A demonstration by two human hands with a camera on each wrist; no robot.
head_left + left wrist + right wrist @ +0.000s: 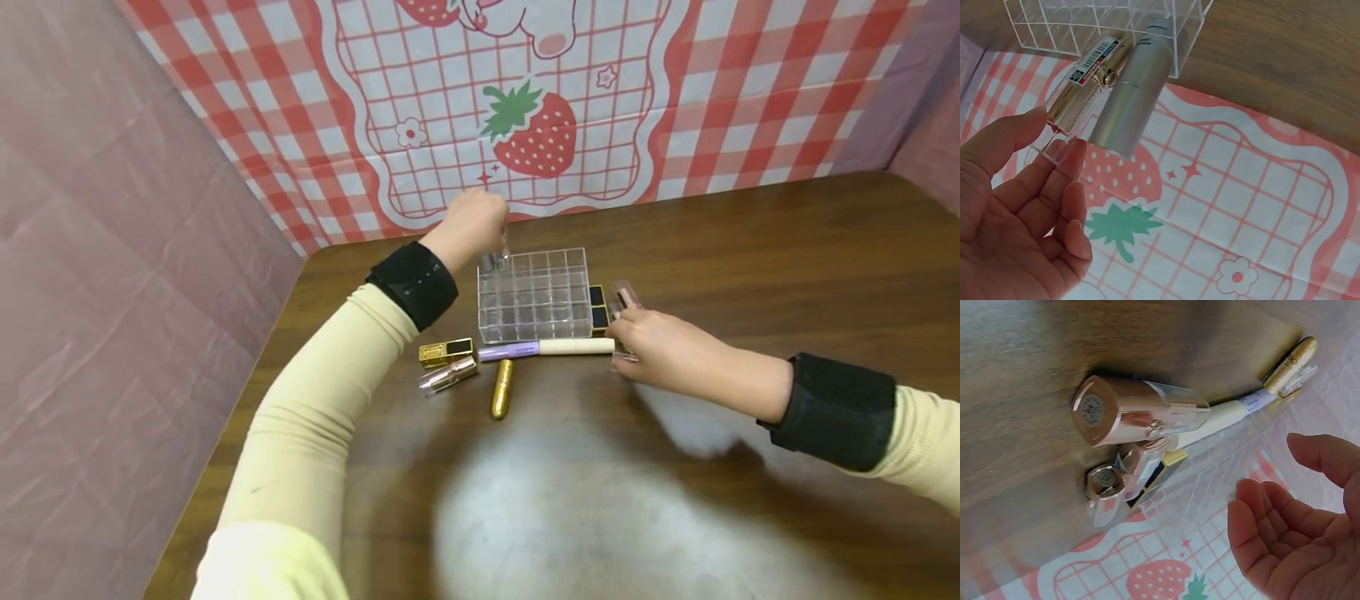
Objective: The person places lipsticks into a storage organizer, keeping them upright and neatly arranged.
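At the back-left corner of a clear acrylic organizer, my left hand pinches a clear-cased lipstick with a barcode label between thumb and fingertips. The lipstick's far end overlaps the organizer's grid in the left wrist view. A silver tube leans right beside it, one end in the organizer. My right hand has its thumb apart from loosely bent fingers, with nothing between them. In the head view it overlaps rose-gold lipsticks right of the organizer; one rose-gold lipstick lies nearest the camera, with others behind.
Along the organizer's front lies a purple-and-cream tube. Nearby are a gold bullet-shaped tube, a gold-and-black lipstick and a clear-capped lipstick. Black-and-gold lipsticks touch the right side. A strawberry cloth hangs behind the table.
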